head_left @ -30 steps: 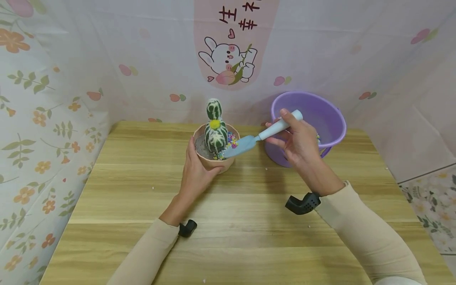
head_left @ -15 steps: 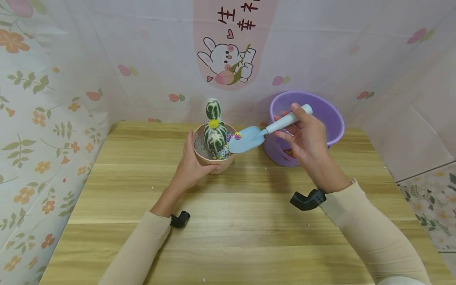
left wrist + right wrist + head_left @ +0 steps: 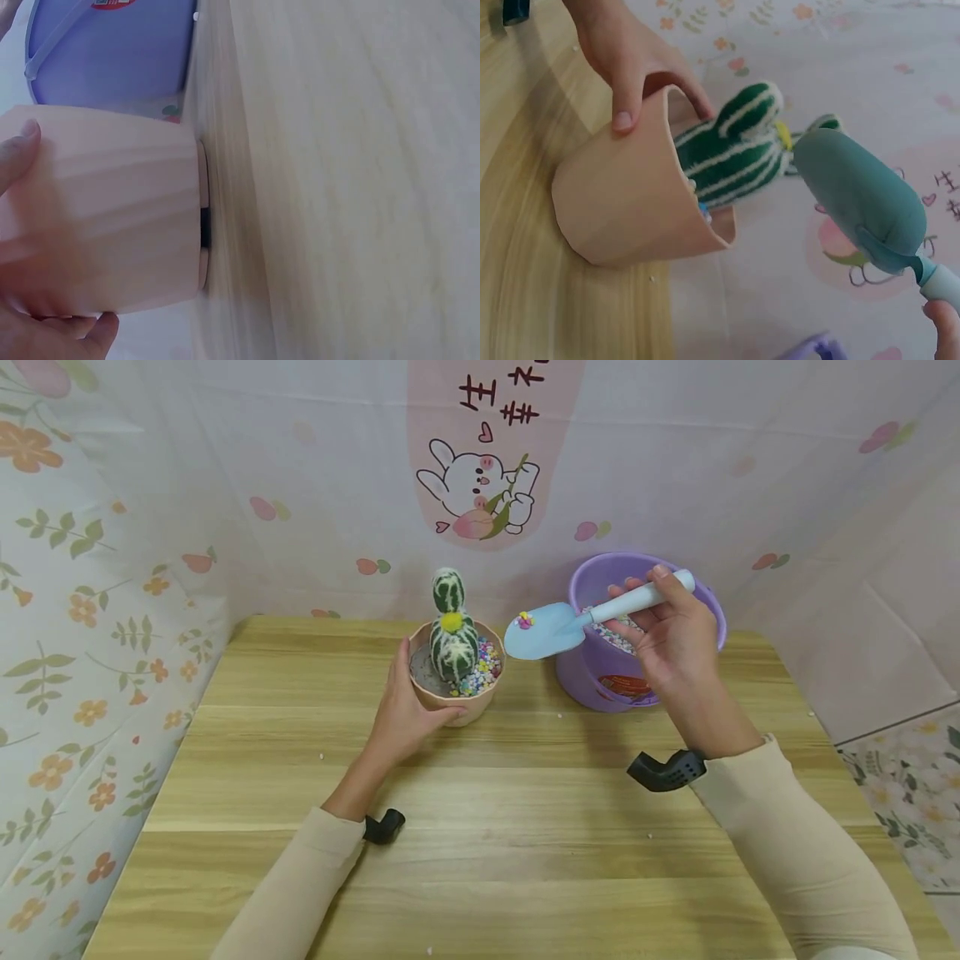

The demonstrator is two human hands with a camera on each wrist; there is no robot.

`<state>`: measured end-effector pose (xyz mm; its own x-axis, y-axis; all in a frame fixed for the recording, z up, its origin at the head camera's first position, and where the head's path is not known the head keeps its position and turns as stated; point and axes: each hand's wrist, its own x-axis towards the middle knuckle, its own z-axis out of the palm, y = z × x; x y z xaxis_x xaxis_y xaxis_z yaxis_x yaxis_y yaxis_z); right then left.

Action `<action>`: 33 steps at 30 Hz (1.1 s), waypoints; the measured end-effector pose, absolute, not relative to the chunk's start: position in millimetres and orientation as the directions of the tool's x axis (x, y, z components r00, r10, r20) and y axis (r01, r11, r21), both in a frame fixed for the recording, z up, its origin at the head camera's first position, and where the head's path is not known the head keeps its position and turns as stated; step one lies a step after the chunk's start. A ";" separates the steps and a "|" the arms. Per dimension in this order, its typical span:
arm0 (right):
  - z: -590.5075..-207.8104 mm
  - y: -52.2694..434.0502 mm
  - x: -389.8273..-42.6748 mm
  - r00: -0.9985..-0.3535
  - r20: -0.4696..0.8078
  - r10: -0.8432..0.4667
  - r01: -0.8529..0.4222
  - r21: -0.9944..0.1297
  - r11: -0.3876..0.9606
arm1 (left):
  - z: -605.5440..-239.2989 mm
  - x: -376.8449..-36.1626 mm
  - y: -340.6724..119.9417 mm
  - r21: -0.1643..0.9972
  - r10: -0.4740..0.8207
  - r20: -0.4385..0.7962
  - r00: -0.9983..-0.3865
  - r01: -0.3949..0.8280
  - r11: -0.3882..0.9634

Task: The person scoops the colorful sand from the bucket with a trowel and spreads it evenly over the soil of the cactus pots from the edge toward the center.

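A pink pot [image 3: 456, 697] [image 3: 105, 210] [image 3: 630, 202] stands on the wooden table [image 3: 495, 802]. In it are a green-and-white toy cactus [image 3: 452, 635] [image 3: 731, 154] and coloured pebbles [image 3: 483, 670]. My left hand [image 3: 408, 714] [image 3: 630, 56] grips the pot's near side, thumb on its front. My right hand [image 3: 671, 635] holds the white handle of a light blue trowel [image 3: 551, 628] [image 3: 859, 199]. The trowel's blade hangs in the air between the pot and a purple bucket [image 3: 637, 635] [image 3: 109, 52], with a few pebbles on it.
The bucket stands at the back right and holds more coloured pebbles. Patterned cloth walls [image 3: 112, 527] close in the back and left of the table. A few stray grains lie on the wood.
The trowel has lifted out of the pot and moved right and up toward the bucket, leaving pebbles beside the cactus. My left hand has stayed on the pot.
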<state>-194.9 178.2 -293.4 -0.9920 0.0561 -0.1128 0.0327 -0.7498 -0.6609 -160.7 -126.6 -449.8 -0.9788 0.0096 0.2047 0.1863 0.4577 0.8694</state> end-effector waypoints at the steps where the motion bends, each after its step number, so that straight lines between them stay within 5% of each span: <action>1: -292.6 180.5 -195.4 -0.992 -0.110 0.061 0.026 -0.652 -0.758 | -449.8 -160.4 -125.8 0.867 0.004 0.207 -0.978 0.186 0.462; 20: -277.1 230.6 -203.2 -0.979 -0.149 0.142 -0.043 -0.525 -0.850 | -451.9 -155.5 -109.8 0.826 -0.099 0.288 -0.952 0.195 0.529; 33: -278.6 264.1 -216.4 -0.955 -0.214 0.205 -0.085 -0.465 -0.881 | -447.1 -161.9 -121.6 0.859 -0.025 0.200 -0.980 0.163 0.486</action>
